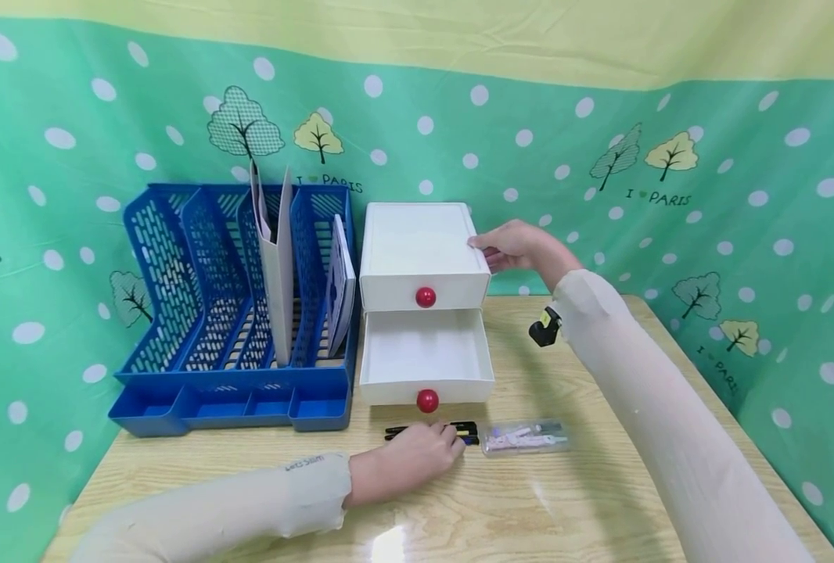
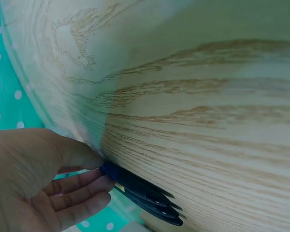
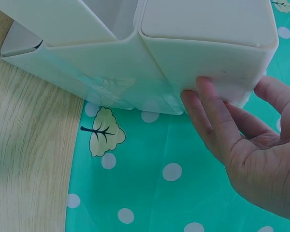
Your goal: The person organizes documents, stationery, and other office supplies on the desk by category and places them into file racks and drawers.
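My left hand (image 1: 413, 463) pinches dark pens (image 2: 140, 187) between thumb and fingers, low over the wooden table. In the left wrist view their dark ends point away from the hand (image 2: 53, 181). Just right of the pens lies a clear plastic case (image 1: 526, 438) with pale, slender items inside. Behind them stands a white drawer box (image 1: 417, 238) with red knobs; its lower drawer (image 1: 424, 344) is pulled out and bare inside, its upper one closed. My right hand (image 1: 519, 244) touches the box's right side, thumb at the top edge, fingers (image 3: 215, 113) laid against the side wall.
A blue file rack (image 1: 230, 391) stands left of the box, with folders (image 1: 276, 274) and a booklet (image 1: 341, 289) upright in it. Small compartments line its front. A green dotted curtain (image 1: 530, 156) hangs behind and beside the wooden table (image 1: 501, 516).
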The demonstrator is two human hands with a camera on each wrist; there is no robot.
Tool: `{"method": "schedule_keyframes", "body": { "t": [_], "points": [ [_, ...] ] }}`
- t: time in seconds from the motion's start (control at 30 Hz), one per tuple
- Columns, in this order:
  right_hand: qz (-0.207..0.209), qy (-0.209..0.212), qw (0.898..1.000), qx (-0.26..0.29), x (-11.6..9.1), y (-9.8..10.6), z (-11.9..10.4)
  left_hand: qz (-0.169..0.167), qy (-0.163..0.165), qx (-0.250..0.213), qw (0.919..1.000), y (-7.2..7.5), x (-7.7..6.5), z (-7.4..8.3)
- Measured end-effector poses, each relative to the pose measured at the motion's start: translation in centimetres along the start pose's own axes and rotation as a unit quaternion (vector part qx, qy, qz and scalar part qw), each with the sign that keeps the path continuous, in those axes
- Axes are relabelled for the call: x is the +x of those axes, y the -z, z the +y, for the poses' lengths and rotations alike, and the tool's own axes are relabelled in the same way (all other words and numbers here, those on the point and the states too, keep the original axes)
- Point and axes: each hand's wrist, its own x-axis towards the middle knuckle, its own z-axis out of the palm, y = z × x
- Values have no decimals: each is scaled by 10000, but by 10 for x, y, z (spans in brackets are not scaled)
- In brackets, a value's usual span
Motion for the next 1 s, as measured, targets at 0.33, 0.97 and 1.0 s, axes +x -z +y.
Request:
{"method": "schedule_keyframes", "body": {
  "t": [0.33, 0.97, 1.0],
  "points": [
    [4, 3, 10000, 20, 0, 0, 0, 94, 43, -550, 9984, -1, -2, 4],
    [7, -39, 10000, 75, 0, -1, 0, -385, 90, -1162, 9924, 9, -5, 2],
    [4, -34, 10000, 50, 0, -1, 0, -357, 75, -1180, 9923, 9, -6, 2]
  ]
}}
